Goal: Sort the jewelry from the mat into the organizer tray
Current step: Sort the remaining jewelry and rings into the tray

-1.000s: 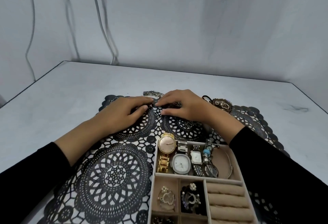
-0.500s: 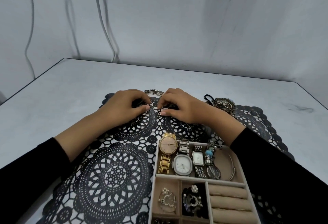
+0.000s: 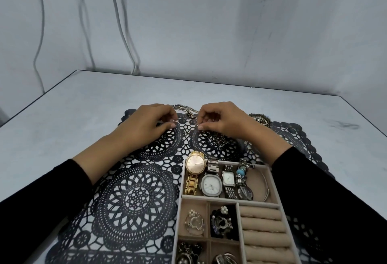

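Organizer tray (image 3: 179, 211) sits at near right on the black lace mat (image 3: 134, 201), and from my feed I can see watches (image 3: 210, 185) lined up in its far compartment. At the mat's far edge lie a link chain (image 3: 184, 107) and, further right, an ornate brooch (image 3: 260, 119). My left hand (image 3: 149, 126) and right hand (image 3: 223, 121) rest on the mat, apart. The right fingers pinch a small metal piece (image 3: 197, 126). The left fingers are curled, tips together, and I cannot tell what they hold.

no legible text anywhere, watch dials (image 3: 195, 164) too small to read
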